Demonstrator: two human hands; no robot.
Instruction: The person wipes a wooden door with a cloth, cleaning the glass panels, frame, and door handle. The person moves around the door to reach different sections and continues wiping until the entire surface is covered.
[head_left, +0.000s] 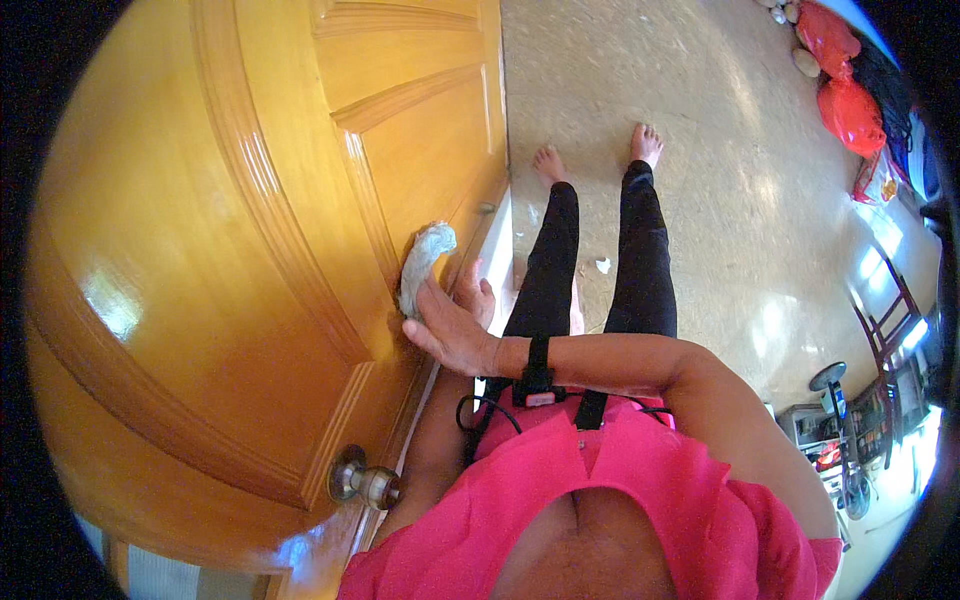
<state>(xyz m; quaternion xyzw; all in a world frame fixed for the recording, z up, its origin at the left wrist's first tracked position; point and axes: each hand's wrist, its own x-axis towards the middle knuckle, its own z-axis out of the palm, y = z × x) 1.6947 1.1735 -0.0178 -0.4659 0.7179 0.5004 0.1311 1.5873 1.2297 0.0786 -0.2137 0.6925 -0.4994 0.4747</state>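
Observation:
A varnished wooden panel door (285, 315) stands on the left side of the view. My right hand (450, 326) reaches across my body and holds a crumpled pale grey cloth (425, 262) against the door's face beside a raised moulding. Just beyond it, my left hand (474, 294) is near the door's edge, partly hidden behind the right hand; whether it grips the edge cannot be seen. A round metal doorknob (366, 484) sits lower in the picture, near my left forearm. A small metal fitting (486, 208) is on the door farther up.
My bare feet stand on the shiny floor (720, 225). A small white scrap (603, 265) lies between my legs. Red plastic bags (851, 116) are at the upper right, with a dark ladder-like frame (889, 319), a round-topped stand (828, 376) and filled shelves lower down.

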